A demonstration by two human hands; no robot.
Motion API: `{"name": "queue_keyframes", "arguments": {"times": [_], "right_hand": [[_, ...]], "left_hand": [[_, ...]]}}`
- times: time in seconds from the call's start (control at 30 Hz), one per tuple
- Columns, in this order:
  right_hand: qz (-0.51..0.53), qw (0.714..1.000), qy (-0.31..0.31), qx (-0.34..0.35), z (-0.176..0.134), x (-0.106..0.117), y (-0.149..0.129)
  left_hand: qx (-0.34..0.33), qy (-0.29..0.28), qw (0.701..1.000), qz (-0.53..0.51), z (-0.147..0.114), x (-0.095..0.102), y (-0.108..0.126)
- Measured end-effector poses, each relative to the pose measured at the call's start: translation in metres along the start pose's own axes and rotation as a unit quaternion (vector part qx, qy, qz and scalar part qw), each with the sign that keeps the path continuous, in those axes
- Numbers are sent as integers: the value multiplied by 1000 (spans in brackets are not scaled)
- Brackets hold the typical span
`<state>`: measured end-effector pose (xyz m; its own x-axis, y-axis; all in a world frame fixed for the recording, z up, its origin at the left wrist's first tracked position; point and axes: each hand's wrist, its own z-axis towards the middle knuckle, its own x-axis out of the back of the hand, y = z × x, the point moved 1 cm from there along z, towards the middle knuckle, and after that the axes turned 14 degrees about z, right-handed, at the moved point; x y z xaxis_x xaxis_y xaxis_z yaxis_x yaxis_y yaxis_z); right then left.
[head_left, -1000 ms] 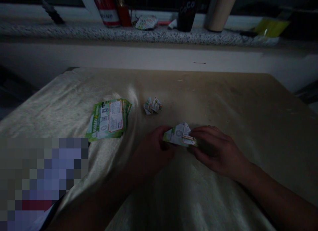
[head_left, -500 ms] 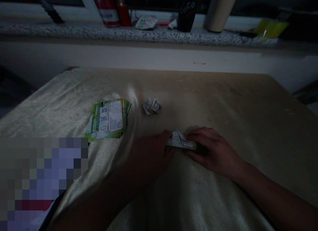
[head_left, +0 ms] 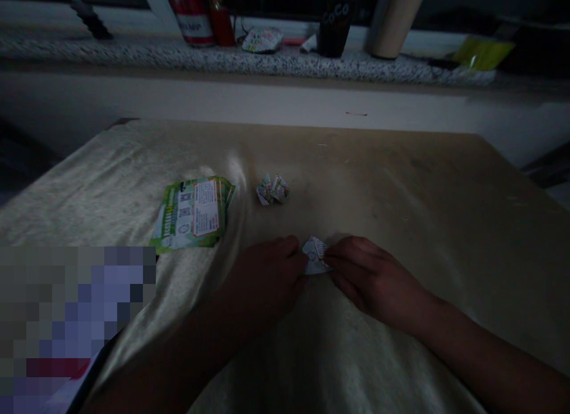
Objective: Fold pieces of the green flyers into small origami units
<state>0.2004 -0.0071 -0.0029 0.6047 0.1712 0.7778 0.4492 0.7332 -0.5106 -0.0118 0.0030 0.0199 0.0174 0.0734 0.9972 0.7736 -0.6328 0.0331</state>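
Between my two hands is a small folded piece of printed paper [head_left: 315, 256], its pale side with print facing up. My left hand [head_left: 274, 265] pinches its left edge. The fingers of my right hand [head_left: 365, 271] are closed on its right part and hide some of it. Beyond my hands lies a small folded paper shape [head_left: 273, 190] with pointed corners. To the left, a stack of green and white printed sheets [head_left: 193, 215] rests on the cloth.
A shiny beige cloth covers the table [head_left: 423, 194]. Behind it, a speckled stone sill [head_left: 146, 56] holds a red bottle [head_left: 191, 16], a smaller red container [head_left: 221, 22], a crumpled printed wrapper [head_left: 262, 40], a dark cup [head_left: 333, 25], a tan cylinder [head_left: 396, 22] and a yellow packet [head_left: 483, 51].
The paper in my hands has been folded smaller and shows less green. My right hand has moved slightly left and over it, nearer my left hand.
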Motion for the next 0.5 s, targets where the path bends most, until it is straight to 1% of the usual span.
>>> {"name": "queue_keyframes", "arguments": {"times": [0.13,0.23,0.4,0.5], "right_hand": [[-11,999,-37,18,0,-1,-2],[-12,999,-49,18,-1,0,-3],[9,999,-35,15,-2,1,-3],[32,999,-16,14,-4,1,2]], "left_hand": [[-8,-13,1000,8,1,1,2],[-17,-27,999,15,2,0,3],[-30,-20,999,7,1,-4,2],[-14,-12,1000,-14,0,-4,1]]}}
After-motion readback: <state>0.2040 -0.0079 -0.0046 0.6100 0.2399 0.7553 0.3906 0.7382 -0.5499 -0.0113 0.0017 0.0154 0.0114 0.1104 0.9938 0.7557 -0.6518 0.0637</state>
